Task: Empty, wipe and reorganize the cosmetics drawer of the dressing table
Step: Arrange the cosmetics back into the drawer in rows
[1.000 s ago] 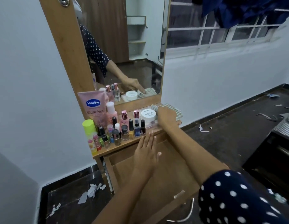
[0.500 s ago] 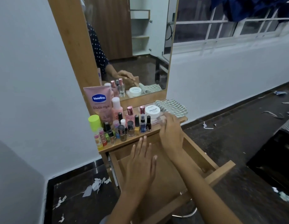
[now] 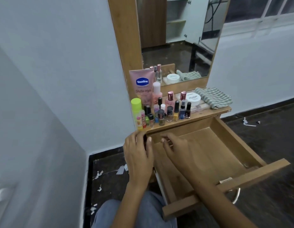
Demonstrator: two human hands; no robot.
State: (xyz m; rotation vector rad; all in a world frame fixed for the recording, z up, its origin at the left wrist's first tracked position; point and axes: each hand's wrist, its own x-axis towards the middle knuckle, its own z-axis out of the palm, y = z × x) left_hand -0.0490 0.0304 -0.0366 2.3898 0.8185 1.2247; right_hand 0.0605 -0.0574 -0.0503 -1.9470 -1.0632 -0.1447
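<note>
The right hand has been drawn back from the bench into the open drawer, fingers loosely curled, holding nothing; the left hand is laid by the drawer's left corner, fingers straight.

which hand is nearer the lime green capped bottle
Left. The left hand sits just below the lime green capped bottle, at the shelf's front edge; the right hand is further right, inside the drawer.

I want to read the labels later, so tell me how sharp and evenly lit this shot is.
Head view: dim, flat indoor light, no harsh glare; the Vaseline tube reads clearly, the small bottles look soft; both hands are slightly motion-blurred; wide-angle bending shows along the drawer edges.
</note>
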